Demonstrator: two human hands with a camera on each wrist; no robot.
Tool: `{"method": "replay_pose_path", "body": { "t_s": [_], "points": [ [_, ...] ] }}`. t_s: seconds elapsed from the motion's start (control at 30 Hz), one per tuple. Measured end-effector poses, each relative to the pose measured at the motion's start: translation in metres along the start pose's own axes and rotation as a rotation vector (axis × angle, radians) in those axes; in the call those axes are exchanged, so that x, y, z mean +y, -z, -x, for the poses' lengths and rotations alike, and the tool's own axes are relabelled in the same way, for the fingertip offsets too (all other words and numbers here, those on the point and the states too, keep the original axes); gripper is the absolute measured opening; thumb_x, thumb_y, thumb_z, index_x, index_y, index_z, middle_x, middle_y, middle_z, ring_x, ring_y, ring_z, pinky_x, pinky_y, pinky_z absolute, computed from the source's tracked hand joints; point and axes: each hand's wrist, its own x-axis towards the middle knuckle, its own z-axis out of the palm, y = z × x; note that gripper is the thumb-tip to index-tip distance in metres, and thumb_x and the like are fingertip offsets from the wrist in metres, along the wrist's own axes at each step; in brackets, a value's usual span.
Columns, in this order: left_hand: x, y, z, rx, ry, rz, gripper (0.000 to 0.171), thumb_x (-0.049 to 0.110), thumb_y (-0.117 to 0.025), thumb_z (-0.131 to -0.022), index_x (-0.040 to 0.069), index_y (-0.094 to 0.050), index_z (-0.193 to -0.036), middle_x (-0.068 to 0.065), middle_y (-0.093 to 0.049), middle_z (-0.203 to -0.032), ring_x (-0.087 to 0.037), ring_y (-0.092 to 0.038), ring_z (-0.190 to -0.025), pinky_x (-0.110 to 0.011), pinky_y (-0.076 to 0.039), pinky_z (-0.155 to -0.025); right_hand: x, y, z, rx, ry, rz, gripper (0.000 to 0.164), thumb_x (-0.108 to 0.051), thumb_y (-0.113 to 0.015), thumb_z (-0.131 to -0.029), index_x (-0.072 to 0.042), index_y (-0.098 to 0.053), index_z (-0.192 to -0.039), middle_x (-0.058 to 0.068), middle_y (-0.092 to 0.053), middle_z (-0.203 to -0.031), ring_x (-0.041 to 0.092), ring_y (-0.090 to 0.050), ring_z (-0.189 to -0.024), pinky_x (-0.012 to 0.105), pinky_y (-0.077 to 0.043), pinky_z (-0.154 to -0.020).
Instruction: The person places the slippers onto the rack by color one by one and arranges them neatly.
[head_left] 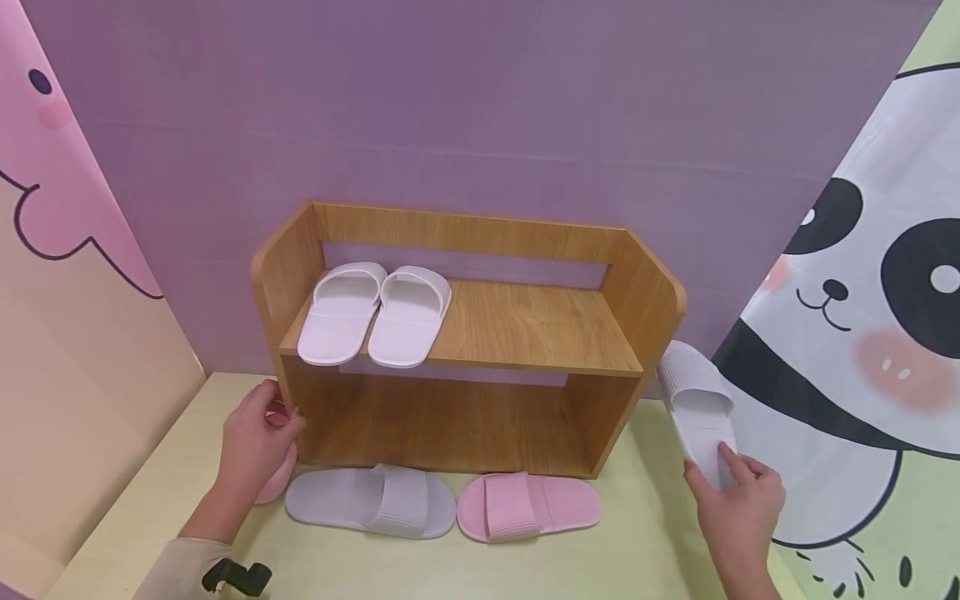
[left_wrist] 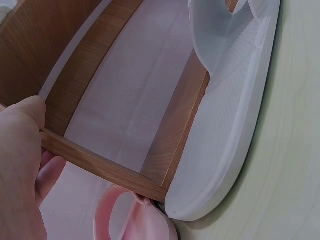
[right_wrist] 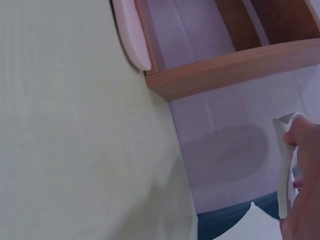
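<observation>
A small wooden shoe rack (head_left: 540, 325) with two tiers stands on the table. My left hand (head_left: 251, 442) pinches the front edge of its left side panel (left_wrist: 95, 162), thumb on the inner face and fingers outside. My right hand (head_left: 738, 508) holds a light grey slipper (head_left: 693, 375) by the heel end, thumb on one edge, with its toe pointing up. This slipper is raised to the right of the rack. A pair of white slippers (head_left: 408, 329) sits side by side on the left of the upper shelf, heels toward me.
A grey slipper (head_left: 322, 496) and a pink slipper (head_left: 570, 500) lie sideways before the rack. Another pink slipper (head_left: 279, 479) is left of the rack, partly hidden by my left hand. A purple backdrop (head_left: 480, 100) rises behind; a panda-printed panel (head_left: 825, 400) stands at right.
</observation>
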Motion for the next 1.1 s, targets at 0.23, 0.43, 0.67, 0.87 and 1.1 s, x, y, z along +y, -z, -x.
{"method": "replay_pose_path", "body": {
  "t_s": [0.23, 0.43, 0.67, 0.87, 1.1],
  "points": [
    [0.0, 0.001, 0.0, 0.001, -0.01, 0.0, 0.029, 0.013, -0.073, -0.087, 0.012, -0.058, -0.112, -0.003, -0.062, -0.096, -0.022, -0.064, -0.088, -0.037, -0.059, -0.071, -0.021, 0.003, -0.004, 0.097, 0.008, -0.073, 0.057, -0.011, -0.089, -0.069, -0.007, -0.073, -0.123, 0.021, -0.052, -0.12, 0.029, -0.046, -0.115, 0.013, -0.033, -0.083],
    [0.001, 0.0, -0.001, 0.007, -0.002, 0.006, 0.029, 0.012, -0.074, -0.086, 0.012, -0.059, -0.111, -0.002, -0.063, -0.095, -0.021, -0.064, -0.088, -0.038, -0.058, -0.071, -0.038, 0.007, -0.009, 0.155, 0.034, -0.099, 0.059, -0.01, -0.088, -0.07, -0.009, -0.072, -0.126, 0.007, -0.051, -0.121, 0.009, -0.039, -0.119, 0.014, -0.035, -0.087],
    [0.002, 0.001, 0.0, -0.006, 0.002, -0.01, 0.029, 0.015, -0.072, -0.087, 0.013, -0.058, -0.112, -0.001, -0.062, -0.096, -0.02, -0.064, -0.089, -0.035, -0.058, -0.072, -0.058, 0.013, -0.018, 0.267, 0.142, -0.179, 0.057, -0.005, -0.088, -0.066, -0.007, -0.074, -0.121, -0.028, -0.04, -0.117, 0.001, -0.038, -0.117, 0.015, -0.034, -0.085],
    [0.001, 0.001, 0.001, -0.009, 0.004, -0.011, 0.029, 0.015, -0.072, -0.088, 0.013, -0.058, -0.112, -0.002, -0.062, -0.096, -0.02, -0.063, -0.089, -0.036, -0.057, -0.072, -0.071, 0.02, -0.028, 0.313, 0.247, -0.224, 0.056, -0.009, -0.086, -0.071, -0.01, -0.073, -0.125, -0.026, -0.042, -0.122, 0.011, -0.042, -0.122, 0.016, -0.037, -0.088],
    [0.0, 0.001, 0.0, -0.005, 0.0, -0.015, 0.028, 0.017, -0.072, -0.088, 0.014, -0.058, -0.111, -0.001, -0.061, -0.096, -0.019, -0.063, -0.089, -0.035, -0.058, -0.071, -0.089, 0.029, -0.038, 0.32, 0.316, -0.236, 0.057, -0.015, -0.084, -0.075, -0.014, -0.07, -0.13, -0.025, -0.043, -0.127, 0.016, -0.043, -0.124, 0.017, -0.041, -0.086]
  ]
}}
